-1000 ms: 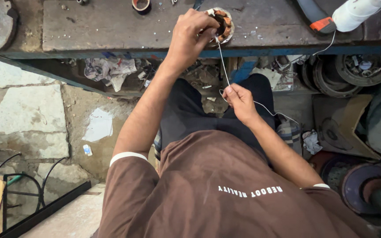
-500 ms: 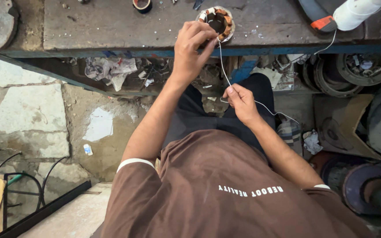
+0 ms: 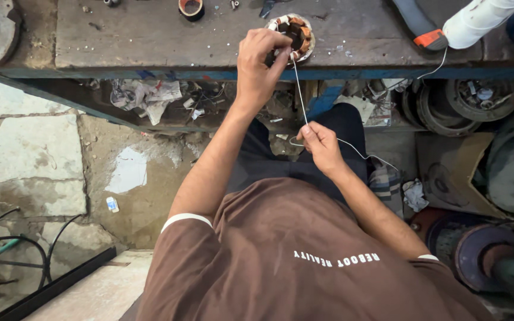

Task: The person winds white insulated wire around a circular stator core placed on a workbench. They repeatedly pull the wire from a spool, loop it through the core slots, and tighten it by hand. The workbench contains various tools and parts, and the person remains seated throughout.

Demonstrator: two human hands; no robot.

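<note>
A round motor stator (image 3: pixel 295 34) at the workbench (image 3: pixel 150 35) edge is gripped by the left hand (image 3: pixel 258 62) with curled fingers. A thin white string (image 3: pixel 300 95) – stretched taut from the stator – is pinched by the right hand (image 3: pixel 319 145) just below, over the lap.

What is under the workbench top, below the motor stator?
Under the workbench top, a lower shelf holds crumpled paper and small scraps. The left hand and forearm cover part below the stator.
</note>
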